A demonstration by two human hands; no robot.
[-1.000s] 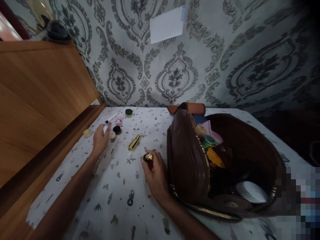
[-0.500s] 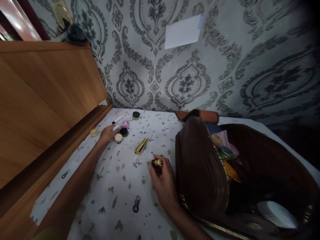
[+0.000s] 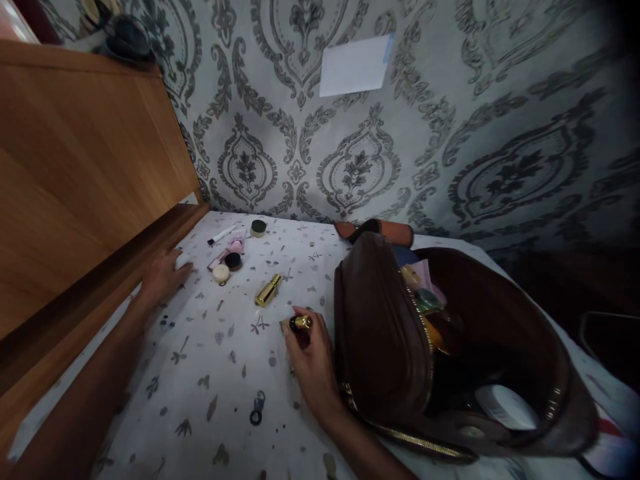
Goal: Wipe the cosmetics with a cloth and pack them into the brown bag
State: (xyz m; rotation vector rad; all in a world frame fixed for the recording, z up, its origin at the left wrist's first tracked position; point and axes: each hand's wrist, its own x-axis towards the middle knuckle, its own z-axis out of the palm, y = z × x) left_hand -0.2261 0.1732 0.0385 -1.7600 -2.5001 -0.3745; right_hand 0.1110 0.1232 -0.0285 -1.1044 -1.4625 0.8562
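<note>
My right hand pinches a small black-and-gold bottle low over the patterned white cloth, just left of the brown bag. My left hand is at the left edge of the cloth, beside the wooden panel; its fingers are bent, and whether they hold anything is hard to make out. Between the hands lies a gold bottle. Farther back are a cream round item, a black round jar, a pink item, a white stick with a dark tip and a dark-lidded jar.
The open brown bag fills the right side, with a white oval item and small packets inside. An orange-brown case lies behind it. A wooden panel stands at left; patterned wallpaper is behind.
My left hand has moved left, away from the small items, to where a yellowish round item was seen. My right hand still holds the black-and-gold bottle. The view has shifted slightly.
</note>
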